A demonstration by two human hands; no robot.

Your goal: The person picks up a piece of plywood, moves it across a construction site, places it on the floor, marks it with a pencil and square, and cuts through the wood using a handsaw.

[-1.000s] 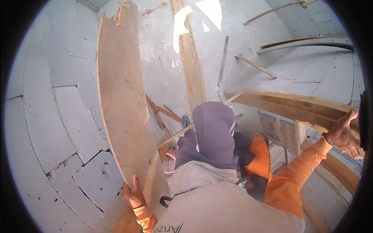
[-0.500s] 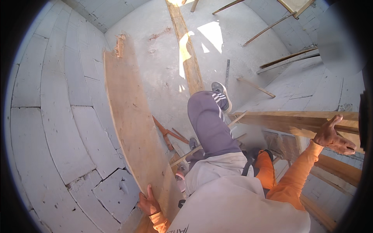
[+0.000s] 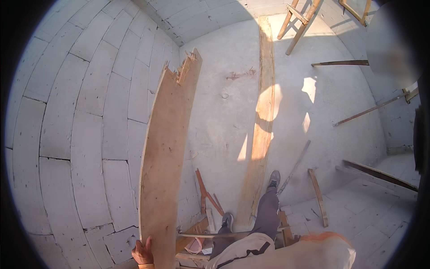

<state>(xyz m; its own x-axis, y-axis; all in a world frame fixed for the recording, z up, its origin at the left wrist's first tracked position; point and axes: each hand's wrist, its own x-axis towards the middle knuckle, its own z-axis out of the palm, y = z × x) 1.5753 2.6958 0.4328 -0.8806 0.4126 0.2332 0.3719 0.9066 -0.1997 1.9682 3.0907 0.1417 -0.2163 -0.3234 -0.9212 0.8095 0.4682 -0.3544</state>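
Note:
My left hand (image 3: 142, 252) is closed around the near left edge of a wide wooden board (image 3: 165, 148). The board stands tilted beside the block wall, and its far end is splintered and jagged. Fingers show on the board's face; the thumb side is partly hidden. My right hand is out of the picture. Only a bit of orange sleeve (image 3: 323, 236) shows at the lower right, by my light shirt.
A long plank (image 3: 265, 71) lies across the concrete floor. Pale block wall (image 3: 89, 143) rises at the left. Around my legs are a reddish forked piece (image 3: 204, 193), a crossing strip (image 3: 215, 234) and scrap wood. A short batten (image 3: 318, 197) and trestle legs (image 3: 302, 27) stand right.
My view has swung, showing more floor. The board now stands more upright, still in my left hand. My right hand, earlier spread beside stacked timber at the right, has left the picture.

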